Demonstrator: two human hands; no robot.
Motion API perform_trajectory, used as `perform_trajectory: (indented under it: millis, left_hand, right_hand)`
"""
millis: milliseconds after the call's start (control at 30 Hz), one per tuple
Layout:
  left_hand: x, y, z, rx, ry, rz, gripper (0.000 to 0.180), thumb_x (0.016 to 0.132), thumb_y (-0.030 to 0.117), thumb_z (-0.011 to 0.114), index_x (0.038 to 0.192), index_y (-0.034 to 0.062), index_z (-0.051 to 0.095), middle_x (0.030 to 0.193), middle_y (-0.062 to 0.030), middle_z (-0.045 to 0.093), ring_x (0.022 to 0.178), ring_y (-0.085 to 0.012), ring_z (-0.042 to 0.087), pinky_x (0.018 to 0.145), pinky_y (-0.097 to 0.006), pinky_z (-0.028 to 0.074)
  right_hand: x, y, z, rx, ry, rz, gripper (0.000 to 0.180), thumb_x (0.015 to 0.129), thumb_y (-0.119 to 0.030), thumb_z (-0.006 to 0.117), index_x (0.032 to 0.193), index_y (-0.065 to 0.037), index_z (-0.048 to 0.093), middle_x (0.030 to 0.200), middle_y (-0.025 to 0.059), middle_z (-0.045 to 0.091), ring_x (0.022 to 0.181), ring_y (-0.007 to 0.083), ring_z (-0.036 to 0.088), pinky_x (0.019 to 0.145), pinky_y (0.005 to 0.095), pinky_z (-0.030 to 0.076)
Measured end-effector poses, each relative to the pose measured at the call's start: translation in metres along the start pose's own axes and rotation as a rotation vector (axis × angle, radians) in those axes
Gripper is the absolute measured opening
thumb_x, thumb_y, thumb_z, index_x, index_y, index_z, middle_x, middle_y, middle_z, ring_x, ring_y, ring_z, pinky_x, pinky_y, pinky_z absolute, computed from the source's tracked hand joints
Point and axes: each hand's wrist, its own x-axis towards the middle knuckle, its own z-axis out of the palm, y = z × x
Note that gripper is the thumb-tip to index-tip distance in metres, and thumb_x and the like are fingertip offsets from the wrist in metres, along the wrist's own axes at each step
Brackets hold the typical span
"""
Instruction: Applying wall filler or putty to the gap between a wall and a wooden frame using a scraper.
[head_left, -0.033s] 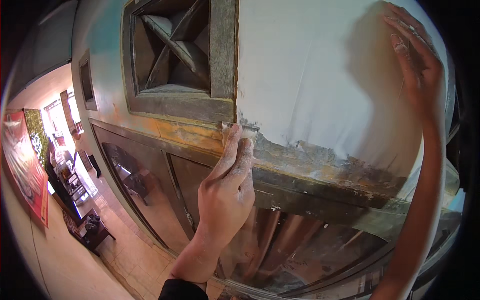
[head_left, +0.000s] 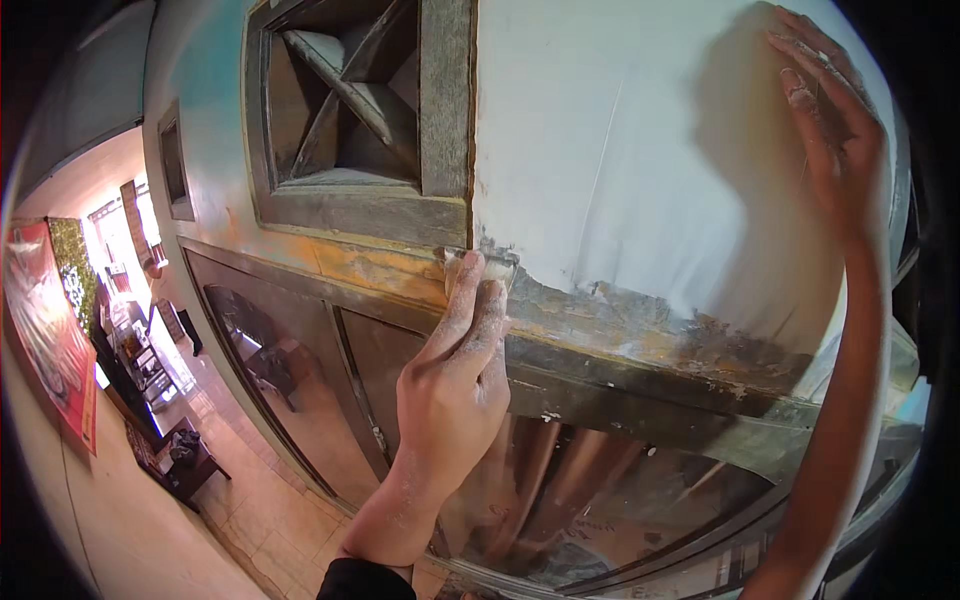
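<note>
The fingers (head_left: 468, 295) of the left hand (head_left: 452, 385) were closed together, stretched out and pinning a flat scraper blade (head_left: 497, 266) to the wall. This blade stood at the ragged lower edge of the white plaster (head_left: 590, 120), just beside the lower right corner of the wooden vent frame (head_left: 360, 212). Between both hands, the smooth plaster offered wide free room. The right hand (head_left: 862, 135) was empty, with loosely extended fingers; whether it touched the wall, I could not tell. Below ran a dark wooden rail (head_left: 600, 385).
</note>
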Motion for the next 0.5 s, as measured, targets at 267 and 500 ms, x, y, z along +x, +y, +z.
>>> perform_trajectory:
  millis: [267,500]
  left_hand:
    - [-0.003,-0.001,0.006,-0.049,0.023,-0.028,0.039,0.092,-0.017,0.062,0.129,-0.0093,0.069,0.149,-0.0258,0.059,0.131,-0.0358,0.065,0.094,-0.036,0.064]
    - [0.0,0.003,0.004,-0.009,0.002,-0.01,0.04,0.091,-0.017,0.063,0.13,-0.0077,0.069,0.149,-0.0261,0.059,0.135,-0.0392,0.062,0.097,-0.037,0.062]
  right_hand:
    - [0.003,-0.005,-0.003,0.091,0.011,0.052,0.03,0.109,-0.019,0.06,0.136,-0.014,0.072,0.15,0.0064,0.062,0.145,0.0244,0.054,0.121,0.0394,0.044]
    - [-0.001,-0.013,-0.006,0.168,0.02,0.099,0.03,0.109,-0.019,0.06,0.135,-0.014,0.073,0.15,0.0063,0.063,0.145,0.0244,0.054,0.121,0.0394,0.044]
